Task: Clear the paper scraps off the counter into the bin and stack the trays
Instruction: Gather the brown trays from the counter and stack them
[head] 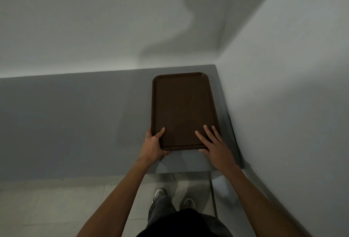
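A dark brown rectangular tray [182, 108] lies lengthwise on the grey counter [75, 123], near the counter's right end by the wall corner. My left hand [154, 145] grips the tray's near left corner, thumb on top of the rim and fingers under it. My right hand [214, 144] rests flat on the near right corner, fingers spread over the rim. I cannot tell whether other trays lie beneath this one. No paper scraps and no bin are in view.
White walls meet in a corner behind and to the right of the tray. The counter's front edge [113, 177] runs below my hands. Under it are a pale floor, a metal leg [212, 195] and my shoes [160, 193].
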